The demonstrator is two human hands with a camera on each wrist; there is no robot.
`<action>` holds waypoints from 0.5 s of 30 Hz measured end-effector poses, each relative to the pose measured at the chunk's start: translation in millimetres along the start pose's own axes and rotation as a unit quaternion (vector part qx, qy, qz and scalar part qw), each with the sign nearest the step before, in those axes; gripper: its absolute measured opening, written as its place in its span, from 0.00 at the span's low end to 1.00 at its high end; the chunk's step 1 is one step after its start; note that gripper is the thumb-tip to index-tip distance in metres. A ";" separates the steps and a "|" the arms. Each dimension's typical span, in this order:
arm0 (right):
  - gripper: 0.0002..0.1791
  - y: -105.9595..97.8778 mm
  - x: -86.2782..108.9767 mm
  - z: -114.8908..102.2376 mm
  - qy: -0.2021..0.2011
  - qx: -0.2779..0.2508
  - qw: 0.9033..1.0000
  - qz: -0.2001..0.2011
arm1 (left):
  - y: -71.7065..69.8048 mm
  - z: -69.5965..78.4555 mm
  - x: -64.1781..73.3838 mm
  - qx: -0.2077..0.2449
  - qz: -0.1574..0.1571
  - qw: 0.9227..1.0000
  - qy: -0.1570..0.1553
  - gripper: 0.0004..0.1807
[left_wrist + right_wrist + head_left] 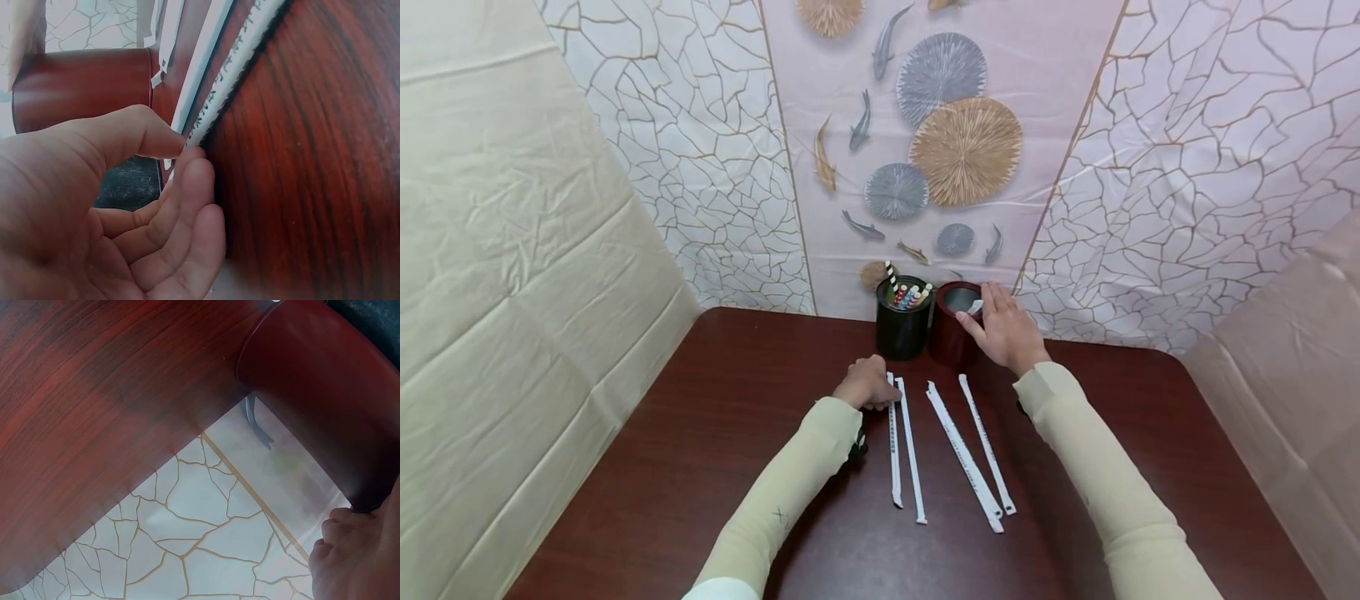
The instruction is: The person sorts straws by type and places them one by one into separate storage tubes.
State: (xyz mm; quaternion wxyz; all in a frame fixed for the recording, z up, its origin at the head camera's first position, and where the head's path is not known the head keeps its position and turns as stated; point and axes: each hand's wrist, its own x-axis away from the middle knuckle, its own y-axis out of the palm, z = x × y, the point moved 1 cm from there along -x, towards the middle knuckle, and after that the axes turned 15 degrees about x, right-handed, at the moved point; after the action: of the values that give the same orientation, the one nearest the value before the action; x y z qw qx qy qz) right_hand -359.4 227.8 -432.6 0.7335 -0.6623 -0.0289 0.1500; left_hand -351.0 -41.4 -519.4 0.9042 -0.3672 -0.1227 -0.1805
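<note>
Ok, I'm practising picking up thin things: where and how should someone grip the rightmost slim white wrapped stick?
Probably pinch that rightmost white stick across its far half, from above: it lies flat and narrow, with its near end crowding the neighbouring white sticks.

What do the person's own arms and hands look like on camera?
The left hand and right hand are ungloved. Both the left sleeve and right sleeve are pale yellow. The left bears a small dark X-shaped mark; a dark item, unclear, shows at that wrist.
</note>
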 end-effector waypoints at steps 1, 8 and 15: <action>0.52 0.7 0.0 -0.3 0.001 0.000 1.000 0.000 | 0.3 -1.5 -1.8 0.003 0.001 1.000 -0.004 0.16; 0.53 2.8 -0.3 -0.4 0.005 -0.002 1.000 -0.004 | -5.8 4.4 11.7 0.044 0.005 0.999 -0.023 0.16; 0.52 1.7 -0.7 -0.4 0.005 -0.002 1.000 -0.007 | -15.5 10.4 31.6 0.052 0.020 0.998 0.012 0.17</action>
State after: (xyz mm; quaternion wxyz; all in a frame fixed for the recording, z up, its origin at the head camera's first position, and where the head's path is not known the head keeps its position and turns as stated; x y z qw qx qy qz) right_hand -360.2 227.3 -434.2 0.7335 -0.6640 -0.0302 0.1417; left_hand -329.8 -51.8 -491.2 0.9269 -0.3196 -0.1140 -0.1605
